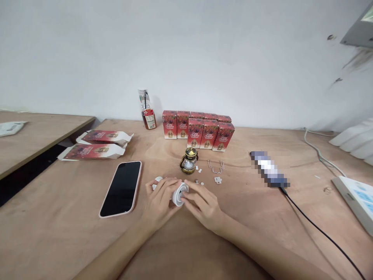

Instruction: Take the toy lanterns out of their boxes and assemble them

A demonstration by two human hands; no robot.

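tabletop [157, 153], closed grip [160, 201] [206, 208] on white piece [176, 198]

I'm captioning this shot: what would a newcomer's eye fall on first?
Probably the red printed boxes standing near the wall, with a small brass-coloured lantern in front. Nearer, the left hand holds a round white part, which the right hand touches. A black-screened smartphone lies to their left.

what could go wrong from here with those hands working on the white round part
The white round part might slip, since it is held up in the fingers of the left hand and right hand.
A sweep of the right hand could scatter the small loose pieces just beyond it.
The little lantern stands close by and might get knocked over.
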